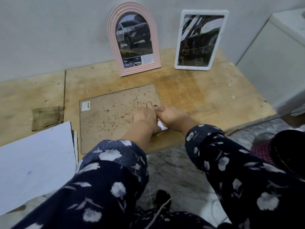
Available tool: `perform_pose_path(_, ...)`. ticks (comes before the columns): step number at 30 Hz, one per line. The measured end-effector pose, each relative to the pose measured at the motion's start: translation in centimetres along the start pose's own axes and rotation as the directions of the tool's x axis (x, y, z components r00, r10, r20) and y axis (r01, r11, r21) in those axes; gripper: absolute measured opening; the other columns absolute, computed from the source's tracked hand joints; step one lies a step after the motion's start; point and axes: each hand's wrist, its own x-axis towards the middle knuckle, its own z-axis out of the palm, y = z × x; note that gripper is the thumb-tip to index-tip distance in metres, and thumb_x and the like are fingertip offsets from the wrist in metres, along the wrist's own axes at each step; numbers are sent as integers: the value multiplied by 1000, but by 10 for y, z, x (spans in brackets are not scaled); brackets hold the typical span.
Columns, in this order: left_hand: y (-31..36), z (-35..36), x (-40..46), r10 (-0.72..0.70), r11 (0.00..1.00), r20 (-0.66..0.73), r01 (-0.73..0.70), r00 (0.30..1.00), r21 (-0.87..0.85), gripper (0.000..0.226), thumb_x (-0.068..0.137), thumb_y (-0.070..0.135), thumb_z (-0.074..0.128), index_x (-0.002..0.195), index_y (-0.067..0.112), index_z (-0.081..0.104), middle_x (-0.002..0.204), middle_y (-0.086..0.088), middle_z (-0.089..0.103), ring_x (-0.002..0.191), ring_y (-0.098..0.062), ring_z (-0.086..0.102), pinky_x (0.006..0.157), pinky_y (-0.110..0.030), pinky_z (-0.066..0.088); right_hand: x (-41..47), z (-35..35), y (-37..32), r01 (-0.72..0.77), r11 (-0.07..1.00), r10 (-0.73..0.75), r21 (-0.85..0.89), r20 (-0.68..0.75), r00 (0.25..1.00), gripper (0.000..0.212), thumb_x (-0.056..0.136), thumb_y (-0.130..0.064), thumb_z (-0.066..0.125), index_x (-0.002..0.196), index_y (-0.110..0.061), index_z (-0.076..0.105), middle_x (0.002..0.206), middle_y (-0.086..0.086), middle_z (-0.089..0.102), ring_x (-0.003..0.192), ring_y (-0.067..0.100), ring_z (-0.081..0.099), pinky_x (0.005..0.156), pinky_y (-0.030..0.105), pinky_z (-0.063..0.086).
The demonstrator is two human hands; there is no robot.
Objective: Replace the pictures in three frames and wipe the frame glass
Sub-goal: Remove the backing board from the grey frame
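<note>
Third frame [115, 119] lying face down on the plywood tabletop [206, 96], spotted brown backing up, long axis running left-right, barcode sticker at the far-left corner. Both hands bunched at its right edge: left hand [145, 116] and right hand [171, 114] with fingers curled around a small dark clip [156, 106], can't tell exactly who's pinching it. Pink arched frame [133, 38] and white frame [200, 39] leaning upright against the wall behind, car photos facing out. Folded cloth [47, 118] off to the left

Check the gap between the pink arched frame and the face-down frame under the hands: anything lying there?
Nothing. In the head view, only bare stained wooden tabletop lies between the pink arched frame and the face-down frame.
</note>
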Motion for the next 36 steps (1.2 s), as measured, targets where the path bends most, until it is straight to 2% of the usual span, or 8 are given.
perform_pose_path(4, -18, 6, -7, 27, 997, -53, -30, 998, -70, 76, 76, 63, 54, 125, 8, 36, 80, -1, 57, 63, -18, 52, 50, -27, 35, 2, -13, -4, 9, 988, 7, -155, 101, 995, 19, 88, -4, 44, 102, -9, 56, 100, 7, 61, 79, 22, 50, 62, 30, 28)
perform_pose_path(6, -35, 15, -11, 61, 990, -85, -72, 994, -123, 80, 77, 74, 46, 128, 12, 40, 108, -5, 61, 93, -24, 56, 68, -33, 44, 1, -17, -5, 35, 980, -11, -198, 118, 993, 18, 90, -6, 44, 104, -8, 56, 102, 7, 60, 77, 21, 45, 63, 31, 28)
perform_pose_path(9, -59, 32, -22, 126, 985, -48, -131, 991, -113, 96, 76, 83, 39, 148, 20, 27, 152, -3, 32, 137, -28, 28, 107, -47, 29, 0, -15, -3, 71, 966, -36, -248, 141, 989, 20, 90, -6, 43, 106, -8, 54, 104, 7, 59, 82, 23, 49, 62, 32, 28)
perform_pose_path(11, -67, 39, -24, 143, 973, -3, -141, 990, -183, 98, 77, 81, 40, 153, 25, 14, 159, 1, 15, 145, -31, 13, 115, -51, 20, 1, -14, -1, 84, 958, -47, -272, 140, 989, 20, 90, -5, 43, 106, -7, 54, 103, 8, 59, 88, 25, 54, 61, 32, 29)
perform_pose_path(22, -65, 43, -21, 134, 971, -60, -143, 989, -191, 106, 68, 86, 46, 151, 26, 17, 156, 0, 19, 141, -32, 21, 107, -51, 36, 1, -15, 0, 210, 878, -214, -429, 39, 976, 31, 46, 0, 80, 65, -10, 58, 54, 3, 53, 42, 21, 48, 41, 21, 19)
perform_pose_path(29, -63, 39, -22, 180, 974, -63, -187, 982, -131, 103, 77, 83, 37, 153, 18, 14, 158, -5, 18, 140, -36, 24, 104, -47, 40, 0, -9, 0, 189, 885, -241, -426, -71, 968, 19, 66, 1, 72, 74, -9, 57, 61, 6, 55, 49, 24, 50, 41, 27, 28)
perform_pose_path(33, -62, 35, -23, 253, 967, -102, -256, 962, -18, 95, 84, 78, 30, 150, 10, 19, 154, -11, 26, 126, -38, 40, 92, -43, 47, -4, 0, -3, 73, 944, -143, -322, -200, 969, 20, 82, -6, 45, 94, -7, 61, 88, 13, 63, 77, 31, 56, 72, 40, 48)
perform_pose_path(36, -62, 29, -24, 279, 960, -140, -278, 950, 33, 90, 86, 75, 30, 147, 8, 25, 152, -13, 32, 121, -34, 48, 86, -39, 44, -2, 6, -10, 78, 954, -135, -291, -183, 974, 41, 77, -17, 55, 115, -4, 62, 107, 17, 65, 93, 34, 61, 83, 45, 52)
